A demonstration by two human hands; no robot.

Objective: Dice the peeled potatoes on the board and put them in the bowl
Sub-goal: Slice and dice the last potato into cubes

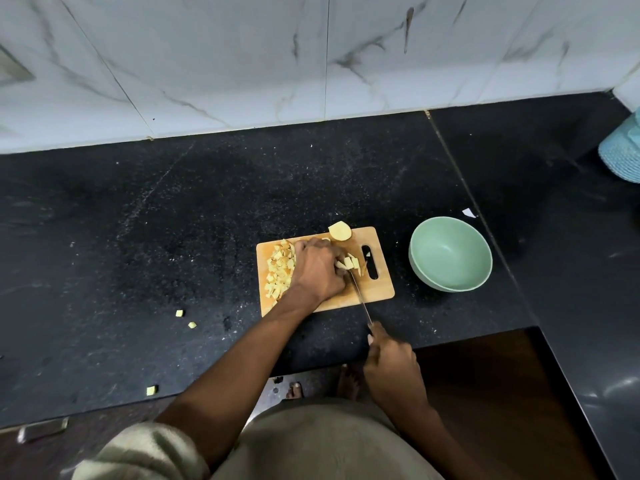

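Likely home kitchen: black granite counter (173, 220), marble-tile wall (242, 57).

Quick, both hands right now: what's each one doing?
Left hand: fingers curled over the potato pieces on the board.
Right hand: gripping the knife.

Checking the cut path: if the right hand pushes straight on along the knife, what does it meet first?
The right hand points up along the knife toward the board. First in line, likely the potato pieces under the left hand's fingers; depth is unclear.
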